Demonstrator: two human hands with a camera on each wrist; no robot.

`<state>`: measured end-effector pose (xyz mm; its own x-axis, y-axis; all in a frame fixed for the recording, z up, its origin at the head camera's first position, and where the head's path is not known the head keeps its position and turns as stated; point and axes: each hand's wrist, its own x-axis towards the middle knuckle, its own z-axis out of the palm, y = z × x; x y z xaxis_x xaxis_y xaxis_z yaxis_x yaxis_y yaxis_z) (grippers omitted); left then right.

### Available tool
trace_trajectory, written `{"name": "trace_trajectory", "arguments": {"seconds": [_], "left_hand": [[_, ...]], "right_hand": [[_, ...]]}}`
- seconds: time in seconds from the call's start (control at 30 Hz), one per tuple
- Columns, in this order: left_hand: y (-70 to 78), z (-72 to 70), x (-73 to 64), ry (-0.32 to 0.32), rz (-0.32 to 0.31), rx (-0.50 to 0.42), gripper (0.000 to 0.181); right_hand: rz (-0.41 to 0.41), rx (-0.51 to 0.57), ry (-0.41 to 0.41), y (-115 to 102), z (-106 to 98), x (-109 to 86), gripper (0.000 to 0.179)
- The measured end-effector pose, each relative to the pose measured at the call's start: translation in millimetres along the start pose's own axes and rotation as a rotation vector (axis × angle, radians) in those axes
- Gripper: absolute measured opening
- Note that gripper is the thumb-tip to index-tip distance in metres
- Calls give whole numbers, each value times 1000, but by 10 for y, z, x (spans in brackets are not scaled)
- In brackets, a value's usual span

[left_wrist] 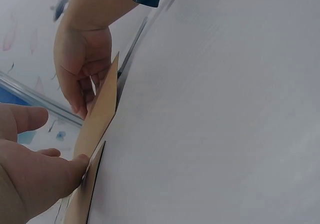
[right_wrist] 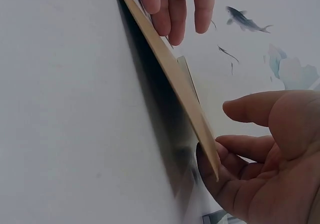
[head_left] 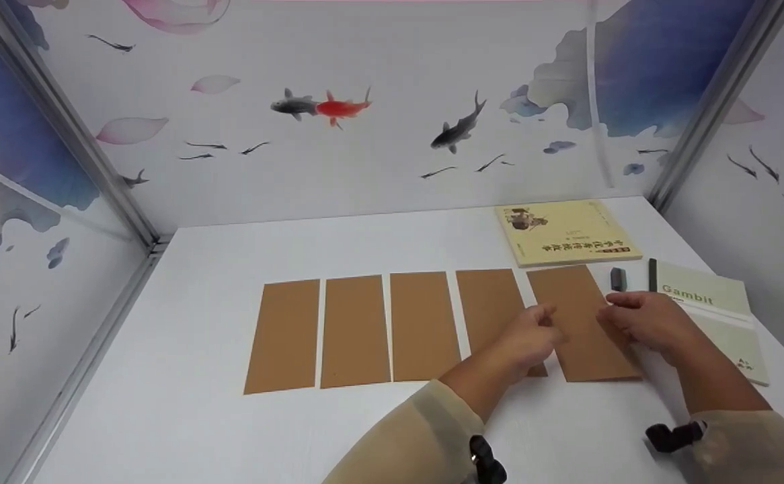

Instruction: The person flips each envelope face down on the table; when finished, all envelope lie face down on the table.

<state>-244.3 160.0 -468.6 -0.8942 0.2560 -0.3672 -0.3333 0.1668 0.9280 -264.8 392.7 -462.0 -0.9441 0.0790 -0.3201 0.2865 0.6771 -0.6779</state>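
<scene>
Several brown cardboard sheets lie in a row on the white table; the rightmost cardboard sheet (head_left: 577, 323) is between my hands. My right hand (head_left: 654, 326) pinches its right edge, which is tilted up from the table; in the right wrist view one finger goes under the sheet (right_wrist: 175, 84) and others lie over it. My left hand (head_left: 523, 339) is over the gap between this sheet and the neighbouring cardboard sheet (head_left: 489, 306). Its fingers (right_wrist: 177, 9) look mostly straight, and in the left wrist view one fingertip touches cardboard.
A yellow book (head_left: 567, 232) lies behind the rightmost sheet. A small dark block (head_left: 618, 279) sits beside a pale green notebook (head_left: 708, 289) marked Gambit. Three more cardboard sheets (head_left: 355, 329) lie to the left. Printed panels (head_left: 392, 154) wall the table's back and sides.
</scene>
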Motion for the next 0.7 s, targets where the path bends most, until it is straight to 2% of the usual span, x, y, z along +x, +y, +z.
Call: {"name": "trace_trajectory", "arguments": {"seconds": [0.33,0.47,0.6,0.7], "left_hand": [[-30,-21,14,-20,30,-26,52],[-34,-49,6,-18,10,-31,51],[-1,-158,-25,-29,19,-61,51],[44,-350,-71,-40,83,-78,53]], "right_hand": [[-45,-124,-44,-63,36,-59,85],[-20,-132,-34,-67,36,-78,86],[-6,-120,-22,-87,33,-89,86],[-56,-84,10,-153,73,-140,83]]}}
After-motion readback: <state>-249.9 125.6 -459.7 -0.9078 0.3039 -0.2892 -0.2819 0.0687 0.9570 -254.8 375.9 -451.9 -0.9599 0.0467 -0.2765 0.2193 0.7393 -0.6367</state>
